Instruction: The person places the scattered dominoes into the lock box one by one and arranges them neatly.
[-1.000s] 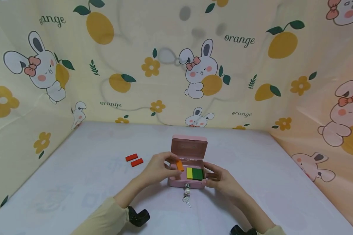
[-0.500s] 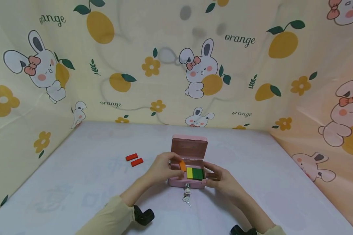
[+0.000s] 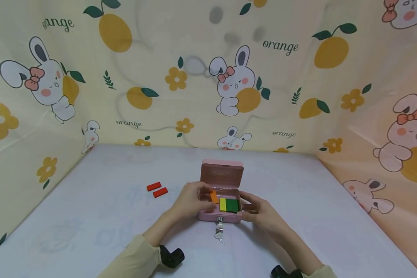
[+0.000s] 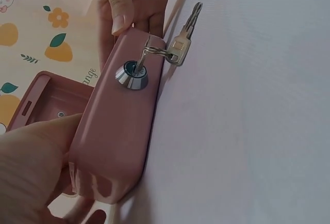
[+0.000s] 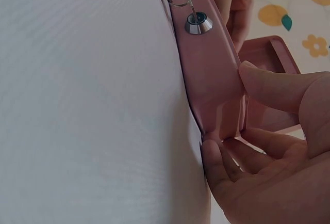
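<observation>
A small pink metal lock box (image 3: 210, 217) stands on the table with its lid (image 3: 222, 175) up. My left hand (image 3: 190, 200) reaches over its left side and pinches an orange block (image 3: 214, 197), tilted, inside the box. Beside that block lie a yellow block (image 3: 222, 205) and green blocks (image 3: 232, 205), flat in the right part. With thumb on the rim and fingers against the side wall, my right hand (image 5: 273, 162) holds the box's right end. A key sits in the front lock (image 4: 133, 77), and a second key (image 4: 180, 46) hangs from its ring. The left fingertips are hidden in the left wrist view.
Two red blocks (image 3: 154, 186) lie on the white table (image 3: 90, 216) left of the box. A patterned cloth (image 3: 160, 50) rises behind the table and along both sides. Black wrist cameras (image 3: 172, 257) sit on both forearms.
My left hand has moved slightly right with the orange block, further over the box, and then kept nearly still. The right hand stays on the box. The head view has shifted a little.
</observation>
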Demonstrator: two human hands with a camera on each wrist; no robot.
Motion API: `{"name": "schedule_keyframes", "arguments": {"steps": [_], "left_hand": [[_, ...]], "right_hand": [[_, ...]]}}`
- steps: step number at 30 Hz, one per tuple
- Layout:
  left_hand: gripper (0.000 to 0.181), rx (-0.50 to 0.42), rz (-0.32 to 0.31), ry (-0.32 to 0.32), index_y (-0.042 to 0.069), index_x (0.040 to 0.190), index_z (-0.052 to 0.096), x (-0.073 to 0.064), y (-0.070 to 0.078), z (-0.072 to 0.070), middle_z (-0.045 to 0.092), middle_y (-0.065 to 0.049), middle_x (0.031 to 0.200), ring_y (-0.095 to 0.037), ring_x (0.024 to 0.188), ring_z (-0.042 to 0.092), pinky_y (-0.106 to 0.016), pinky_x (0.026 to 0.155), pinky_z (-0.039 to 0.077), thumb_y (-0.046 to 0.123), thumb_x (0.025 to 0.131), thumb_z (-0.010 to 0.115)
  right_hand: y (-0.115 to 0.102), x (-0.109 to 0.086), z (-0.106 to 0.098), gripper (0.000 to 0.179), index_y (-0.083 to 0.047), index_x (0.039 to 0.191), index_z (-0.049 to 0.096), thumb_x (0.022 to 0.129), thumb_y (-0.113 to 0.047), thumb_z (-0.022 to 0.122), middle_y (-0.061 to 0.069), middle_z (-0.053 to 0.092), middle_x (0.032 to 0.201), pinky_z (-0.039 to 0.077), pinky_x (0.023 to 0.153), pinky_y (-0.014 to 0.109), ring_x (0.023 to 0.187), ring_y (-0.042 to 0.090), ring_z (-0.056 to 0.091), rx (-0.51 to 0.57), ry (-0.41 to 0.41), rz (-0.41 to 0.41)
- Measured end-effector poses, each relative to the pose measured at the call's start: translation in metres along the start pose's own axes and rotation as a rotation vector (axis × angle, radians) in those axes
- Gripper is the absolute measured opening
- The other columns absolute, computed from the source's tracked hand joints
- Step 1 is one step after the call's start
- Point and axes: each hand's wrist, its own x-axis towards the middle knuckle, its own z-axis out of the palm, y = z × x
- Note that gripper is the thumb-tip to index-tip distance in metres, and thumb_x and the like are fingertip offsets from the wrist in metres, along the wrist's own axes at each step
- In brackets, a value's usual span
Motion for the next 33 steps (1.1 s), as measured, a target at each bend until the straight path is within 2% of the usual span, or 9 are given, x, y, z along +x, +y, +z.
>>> {"name": "schedule_keyframes", "arguments": {"steps": [5, 12, 23, 33], "left_hand": [[0.038, 0.010, -0.040, -0.040, 0.009, 0.110, 0.065, 0.0014, -0.0030, 0.0030, 0.063, -0.001, 0.104, -0.019, 0.097, 0.062, -0.028, 0.084, 0.052, 0.020, 0.077, 0.082], [0.039, 0.047, -0.049, -0.079, 0.010, 0.112, 0.065, 0.0047, -0.0014, 0.0003, 0.064, 0.000, 0.107, -0.020, 0.102, 0.061, -0.033, 0.090, 0.050, 0.017, 0.077, 0.081], [0.037, 0.196, -0.063, -0.101, 0.010, 0.109, 0.068, 0.0097, 0.0014, 0.0038, 0.066, 0.001, 0.105, -0.015, 0.099, 0.059, -0.033, 0.091, 0.048, 0.017, 0.076, 0.081], [0.039, 0.195, -0.074, -0.127, 0.010, 0.110, 0.067, 0.0092, 0.0038, 0.0028, 0.065, 0.001, 0.107, -0.016, 0.102, 0.059, -0.034, 0.093, 0.047, 0.019, 0.075, 0.082]], "right_hand": [[-0.0008, 0.0002, 0.0011, 0.066, -0.020, 0.143, 0.044, 0.085, -0.013, 0.073, 0.006, 0.045, 0.144, 0.035, 0.101, 0.058, 0.121, 0.029, 0.050, -0.005, 0.005, 0.008], [-0.0022, 0.0002, 0.0016, 0.066, -0.019, 0.144, 0.044, 0.084, -0.013, 0.073, 0.006, 0.044, 0.145, 0.035, 0.100, 0.059, 0.122, 0.030, 0.050, -0.003, -0.001, 0.009], [-0.0024, 0.0002, 0.0000, 0.066, -0.019, 0.144, 0.043, 0.085, -0.011, 0.071, 0.008, 0.042, 0.145, 0.034, 0.101, 0.059, 0.122, 0.031, 0.049, 0.003, -0.014, 0.010], [-0.0003, 0.0002, -0.0017, 0.066, -0.019, 0.144, 0.043, 0.085, -0.013, 0.072, 0.008, 0.042, 0.146, 0.033, 0.101, 0.060, 0.122, 0.031, 0.049, 0.004, -0.026, -0.003]]}}
